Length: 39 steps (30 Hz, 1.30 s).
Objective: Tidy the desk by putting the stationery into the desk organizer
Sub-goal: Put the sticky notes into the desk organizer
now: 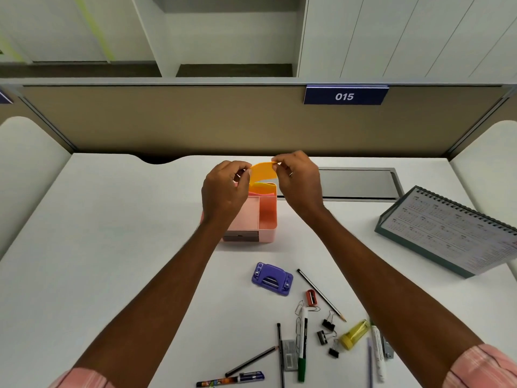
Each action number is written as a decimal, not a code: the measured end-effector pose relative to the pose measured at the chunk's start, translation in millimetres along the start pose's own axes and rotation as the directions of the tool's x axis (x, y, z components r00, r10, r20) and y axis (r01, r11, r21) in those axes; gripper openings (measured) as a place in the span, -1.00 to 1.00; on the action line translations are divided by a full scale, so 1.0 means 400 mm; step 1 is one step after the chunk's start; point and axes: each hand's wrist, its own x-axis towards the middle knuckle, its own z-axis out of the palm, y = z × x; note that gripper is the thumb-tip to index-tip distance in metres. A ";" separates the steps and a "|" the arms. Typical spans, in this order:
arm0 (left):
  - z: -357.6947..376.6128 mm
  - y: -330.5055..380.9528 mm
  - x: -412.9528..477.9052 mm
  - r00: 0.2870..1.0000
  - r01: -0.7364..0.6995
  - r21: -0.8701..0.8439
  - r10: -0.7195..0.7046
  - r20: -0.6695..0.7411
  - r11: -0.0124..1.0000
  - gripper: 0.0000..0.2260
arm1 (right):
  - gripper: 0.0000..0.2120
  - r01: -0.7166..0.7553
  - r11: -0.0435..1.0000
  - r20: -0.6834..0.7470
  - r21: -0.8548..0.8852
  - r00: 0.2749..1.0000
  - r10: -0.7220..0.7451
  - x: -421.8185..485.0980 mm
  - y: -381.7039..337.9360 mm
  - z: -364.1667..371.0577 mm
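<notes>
A pink desk organizer (265, 217) stands mid-desk, with orange and pink sticky notes in its back compartment. Just above that compartment an orange sticky note (263, 172) curls between both hands. My left hand (223, 191) pinches its left edge and my right hand (299, 180) pinches its top right corner. Loose stationery lies near the front edge: a purple hole punch (272, 279), a red sharpener (310, 297), a pencil (321, 294), black binder clips (328, 324), a yellow container (354, 334), a green marker (302, 357) and several pens.
A spiral desk calendar (450, 231) lies tilted at the right. A grey cable-tray lid (361, 182) is set into the desk behind the organizer. The beige partition (195, 121) closes off the back. White desk surface spreads to the left.
</notes>
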 end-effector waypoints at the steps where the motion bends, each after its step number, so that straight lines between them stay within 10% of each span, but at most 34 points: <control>1: 0.000 0.004 0.000 1.000 -0.006 -0.004 0.006 0.000 1.000 -0.87 | -0.87 -0.001 1.000 0.001 0.004 1.000 0.001 0.005 -0.004 0.000; 32: 0.096 -0.061 -0.012 0.904 0.169 0.291 -0.266 0.335 0.942 -0.70 | -0.73 -0.110 0.954 0.316 -0.278 0.927 0.200 -0.069 0.071 0.063; 39: 0.100 -0.045 -0.021 0.906 0.146 0.310 -0.253 0.339 0.939 -0.72 | -0.66 0.074 0.940 0.358 -0.333 0.932 0.053 -0.104 0.068 0.052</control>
